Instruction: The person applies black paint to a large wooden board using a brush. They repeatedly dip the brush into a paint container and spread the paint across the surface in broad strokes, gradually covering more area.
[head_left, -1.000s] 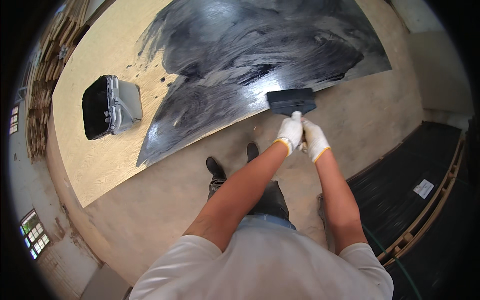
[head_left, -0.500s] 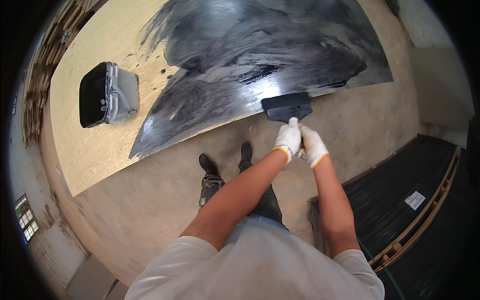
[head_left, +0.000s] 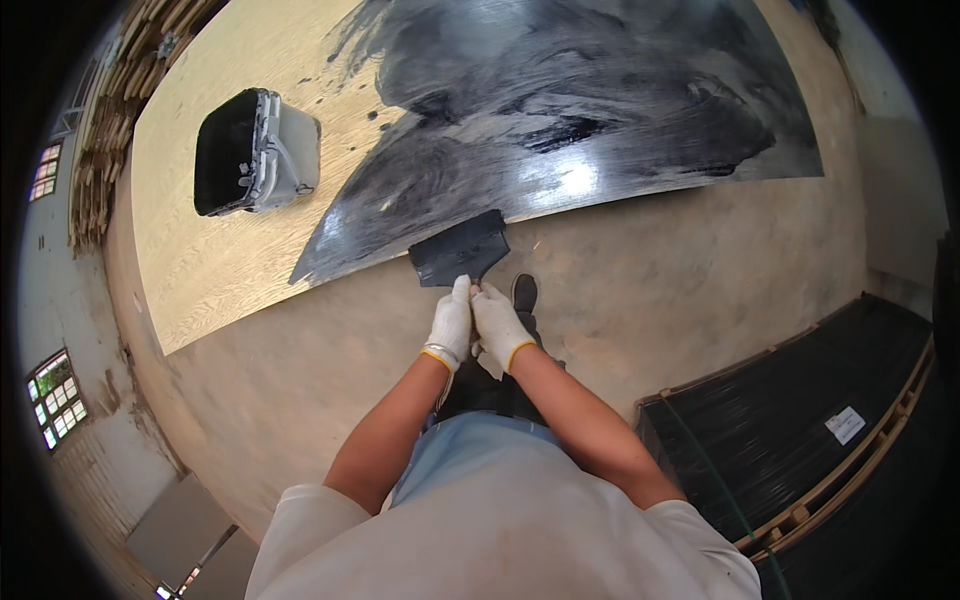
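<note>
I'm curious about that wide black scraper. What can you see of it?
The wide black scraper has a broad, flat blade, rubber or plastic by its look, narrowing toward a handle mostly hidden by the gloved left hand and right hand gripping it. It points forward, its right corner farther out. In view, its far edge overlaps the near edge of the board; contact can't be told.

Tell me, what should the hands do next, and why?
Perhaps the left hand and right hand should push the black scraper forward over the board: both hold it by the board's near side, and the dark coating beyond looks streaky and uneven.
</note>
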